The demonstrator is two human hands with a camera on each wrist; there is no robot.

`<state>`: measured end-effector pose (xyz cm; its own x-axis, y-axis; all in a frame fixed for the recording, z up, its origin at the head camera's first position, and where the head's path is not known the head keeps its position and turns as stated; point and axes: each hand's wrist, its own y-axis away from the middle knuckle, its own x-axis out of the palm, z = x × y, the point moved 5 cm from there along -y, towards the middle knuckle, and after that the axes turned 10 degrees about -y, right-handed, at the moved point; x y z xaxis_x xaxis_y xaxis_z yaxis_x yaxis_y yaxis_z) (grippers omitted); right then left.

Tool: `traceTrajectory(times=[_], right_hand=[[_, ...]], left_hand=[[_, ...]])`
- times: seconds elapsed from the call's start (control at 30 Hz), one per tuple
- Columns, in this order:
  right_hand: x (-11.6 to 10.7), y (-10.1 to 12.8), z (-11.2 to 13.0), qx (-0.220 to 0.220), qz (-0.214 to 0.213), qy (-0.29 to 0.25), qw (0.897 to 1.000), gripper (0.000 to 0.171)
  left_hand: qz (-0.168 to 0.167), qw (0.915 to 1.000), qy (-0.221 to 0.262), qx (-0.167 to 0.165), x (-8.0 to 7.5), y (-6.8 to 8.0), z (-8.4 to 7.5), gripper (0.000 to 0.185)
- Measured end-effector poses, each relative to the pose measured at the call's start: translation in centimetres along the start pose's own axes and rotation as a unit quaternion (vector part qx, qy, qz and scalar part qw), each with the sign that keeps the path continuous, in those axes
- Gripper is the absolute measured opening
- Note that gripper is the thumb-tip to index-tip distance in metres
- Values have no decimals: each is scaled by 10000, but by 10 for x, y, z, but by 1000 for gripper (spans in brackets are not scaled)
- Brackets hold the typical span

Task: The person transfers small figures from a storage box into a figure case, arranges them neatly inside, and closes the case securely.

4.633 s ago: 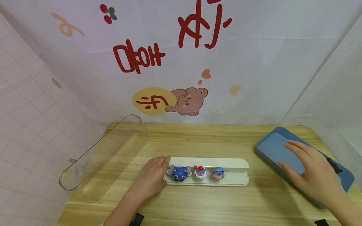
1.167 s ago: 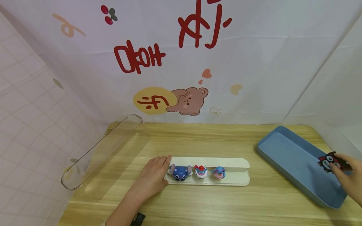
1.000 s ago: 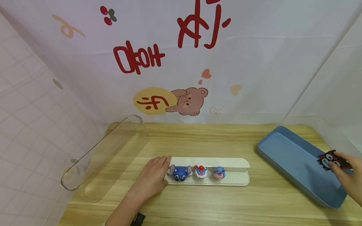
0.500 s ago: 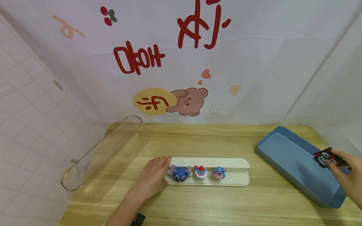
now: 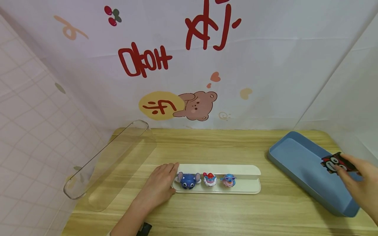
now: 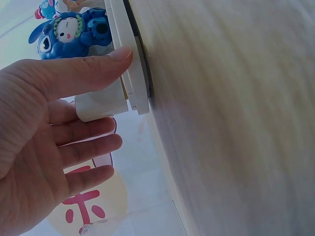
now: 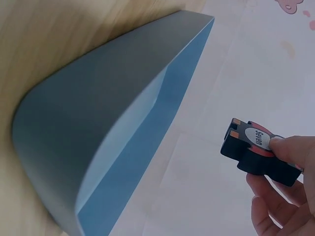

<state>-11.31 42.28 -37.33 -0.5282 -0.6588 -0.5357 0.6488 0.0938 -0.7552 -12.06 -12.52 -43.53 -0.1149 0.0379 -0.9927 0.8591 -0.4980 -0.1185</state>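
In the head view my left hand (image 5: 159, 183) holds the left end of a white two-step display stand (image 5: 245, 186). Its thumb lies on the front edge, while its other fingers reach behind the upper step (image 6: 101, 105). Along the lower step stand a blue big-eared figurine (image 5: 188, 181), a red-topped white-and-blue figurine (image 5: 209, 180) and a pink-and-blue figurine wearing sunglasses (image 5: 228, 180). Over the blue tray's right side, my right hand (image 5: 361, 185) pinches a thick, flat black piece with a cartoon owl-like face (image 5: 332, 164). The right wrist view shows "seven" printed on this piece (image 7: 258, 142).
A blue tray (image 5: 307, 193) sits angled at the right of the wooden table (image 5: 224, 216). At the left, a long clear plastic cover (image 5: 118, 167) lies slanted near the tiled-pattern side wall (image 5: 32, 131). A printed cloth (image 5: 265, 82) hangs behind.
Earlier my right hand hovered empty over the tray, a dark piece lying inside. It has since lifted the owl-faced piece and moved slightly left and up. My left hand has stayed put.
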Motion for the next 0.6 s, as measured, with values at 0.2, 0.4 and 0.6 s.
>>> traceTrajectory(times=[0.2,0.4,0.6], right_hand=[[4,0,9,-186,-128,-82,9997,89],[9,-4,16,-312,-175,-226,9991,81],[12,-7,28,-313,-92,-76,9994,80]], left_hand=[[-1,10000,17,-4,-1,0,0,91],[16,10000,19,-4,-2,0,-1,91],[29,10000,53,-7,-2,-1,-1,92]])
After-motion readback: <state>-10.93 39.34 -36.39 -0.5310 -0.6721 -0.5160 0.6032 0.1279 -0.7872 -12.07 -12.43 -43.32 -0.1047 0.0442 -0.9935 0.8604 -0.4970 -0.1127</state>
